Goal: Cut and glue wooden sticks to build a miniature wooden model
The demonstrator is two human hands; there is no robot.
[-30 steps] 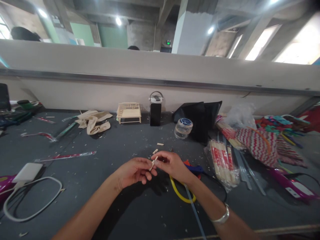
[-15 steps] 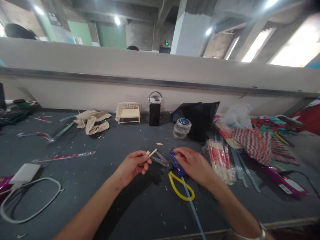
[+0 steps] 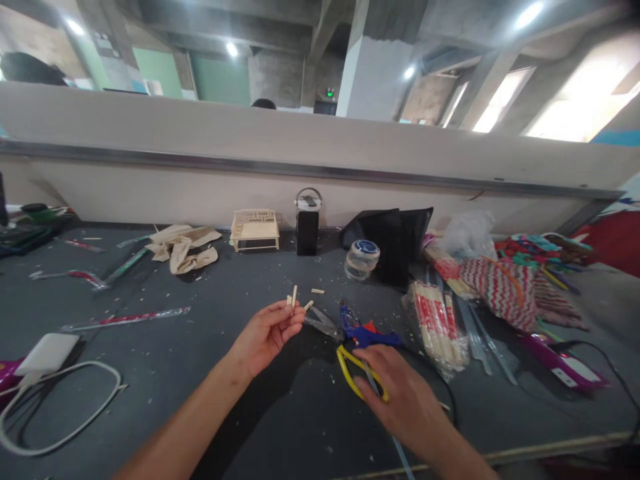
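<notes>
My left hand (image 3: pixel 270 333) is closed, pinching several short pale wooden sticks (image 3: pixel 294 296) between thumb and fingers. Just right of its fingertips the grey blades of a pair of scissors (image 3: pixel 324 324) lie on the dark table. My right hand (image 3: pixel 400 397) hovers over or touches the scissors' yellow handle (image 3: pixel 345 370), its thumb and fingers apart. A blue glue gun (image 3: pixel 373 337) lies above that hand. A translucent glue stick (image 3: pixel 400 457) runs from it beneath the hand; whether the fingers touch it is unclear. Another small wooden piece (image 3: pixel 317 291) rests beyond my left fingertips.
A miniature wooden bench (image 3: pixel 255 230) and a black phone (image 3: pixel 307 233) stand at the back. A clear jar (image 3: pixel 362 260) sits before black sheeting (image 3: pixel 393 247). Bagged wooden sticks (image 3: pixel 437 320) lie right, a crumpled cloth (image 3: pixel 185 247) left, a white charger (image 3: pixel 47 357) with cable nearer.
My right hand has let go of the small sticks, moved right past the glue gun and down to the scissors' handle. My left hand keeps its sticks, now tipped more upright.
</notes>
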